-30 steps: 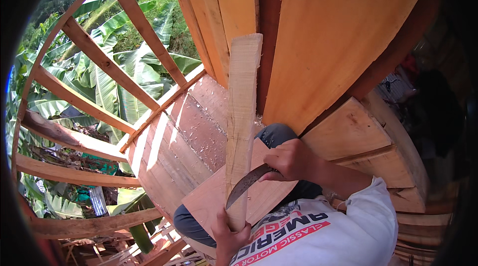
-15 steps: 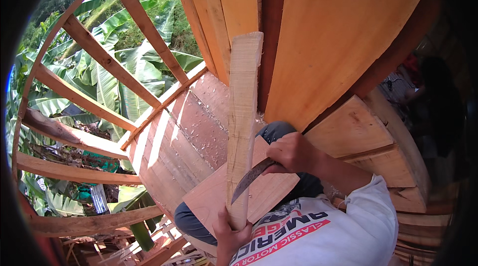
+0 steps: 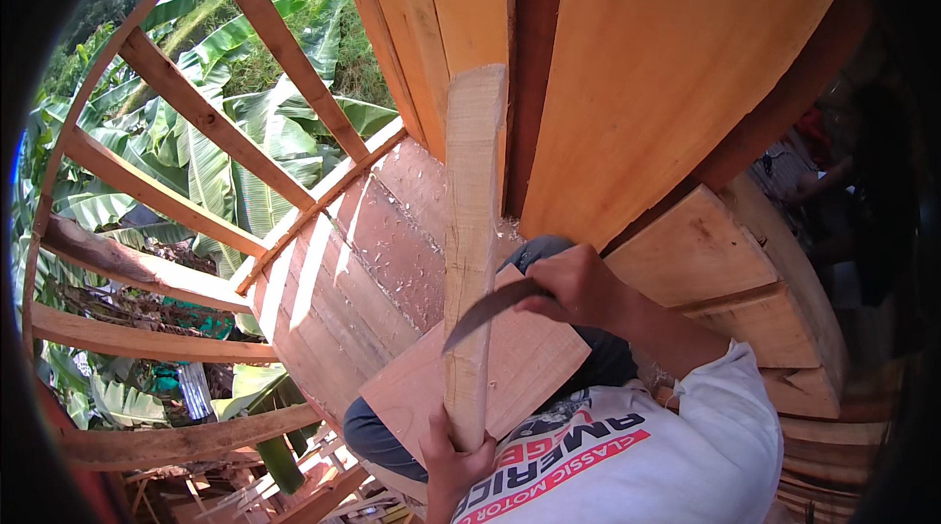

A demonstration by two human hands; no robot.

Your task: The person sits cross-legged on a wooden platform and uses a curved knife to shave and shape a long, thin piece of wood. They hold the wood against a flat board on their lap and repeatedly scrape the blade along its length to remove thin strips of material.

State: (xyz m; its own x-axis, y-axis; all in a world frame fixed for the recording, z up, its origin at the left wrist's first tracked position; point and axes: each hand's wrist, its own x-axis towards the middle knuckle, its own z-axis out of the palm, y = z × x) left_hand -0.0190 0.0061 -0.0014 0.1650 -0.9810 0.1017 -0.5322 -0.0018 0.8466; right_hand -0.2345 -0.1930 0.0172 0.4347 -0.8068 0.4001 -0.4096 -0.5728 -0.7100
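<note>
A long, pale, slightly tapering wooden strip [image 3: 472, 200] is held lengthwise over the lap, its far end directed to 12 o'clock and its near end to 6 o'clock. The near end is gripped by the left hand [image 3: 458, 455], closed around it close to the white printed shirt [image 3: 676, 460], presumably so that the piece is steadied. By the right hand [image 3: 576, 287], closed in a fist, the largely hidden handle of a curved, dark-bladed metal knife [image 3: 490, 312] is gripped; the blade is laid obliquely across the strip, its tip pointing to 8 o'clock, an angle apparently suited to shaving. Whether the edge bites cannot be told.

Beneath the strip, a flat, reddish-brown rectangular board [image 3: 541, 359] is spread across legs in dark blue-grey trousers [image 3: 377, 441], seemingly as a firm rest and a guard. Fine grain and dark, crack-like lines are seen on the strip's face. Toward 11 o'clock, the reddish plank floor [image 3: 338, 333] is strewn with small, pale, curled wood shavings [image 3: 407, 267] and bounded by a brown slatted timber railing [image 3: 211, 122].
</note>
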